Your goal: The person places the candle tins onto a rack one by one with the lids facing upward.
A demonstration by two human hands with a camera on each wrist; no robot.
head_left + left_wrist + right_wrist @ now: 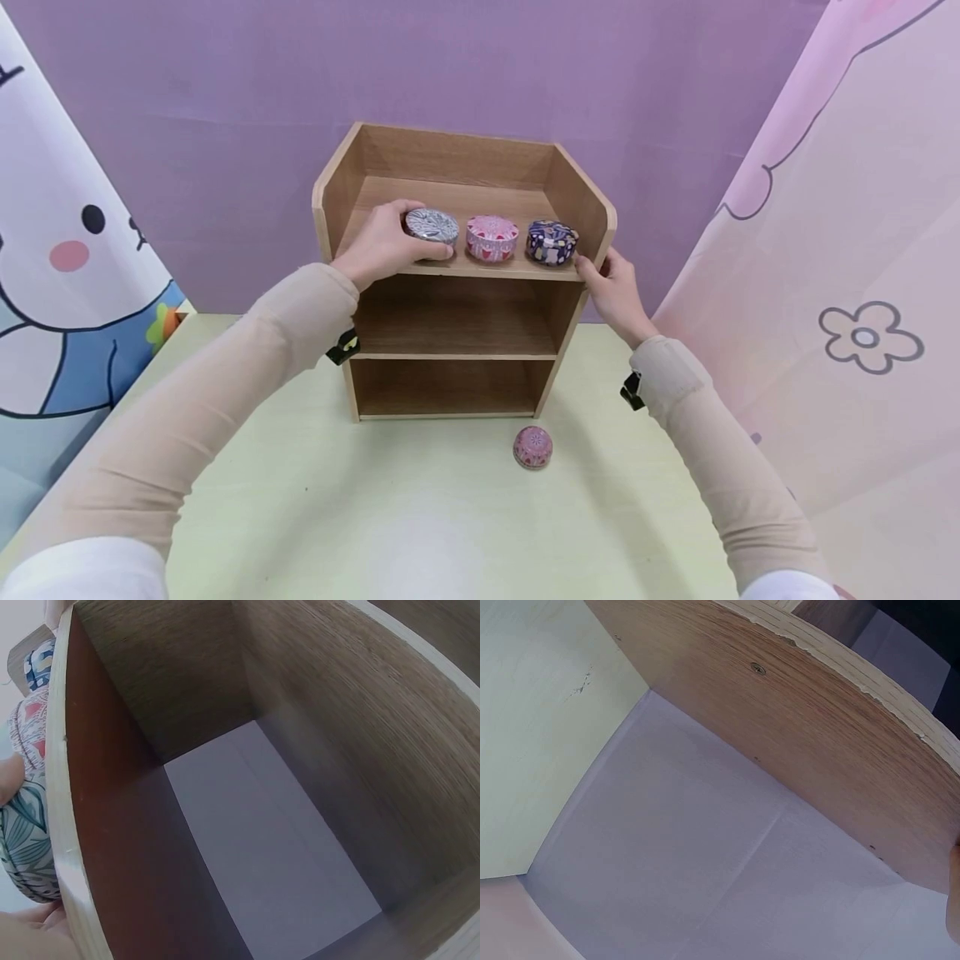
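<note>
My left hand [386, 242] grips a round tin with a grey-blue leaf pattern [432, 227] at the left of the wooden shelf unit's top board [457, 196]. In the left wrist view the leaf-patterned tin [26, 840] shows at the far left, between thumb and fingers. Beside it stand a pink tin with red hearts [491, 240] and a dark blue patterned tin [551, 243], in a row along the front edge. My right hand [617, 292] holds the unit's right side panel [592, 204], thumb at the front near the dark blue tin; other fingers are partly hidden behind the panel.
Another pink tin [533, 447] lies on the pale green table [420, 517], in front of the unit. Two lower compartments [457, 312] open toward me. A purple backdrop [465, 67] hangs behind; printed curtains [840, 250] stand at both sides.
</note>
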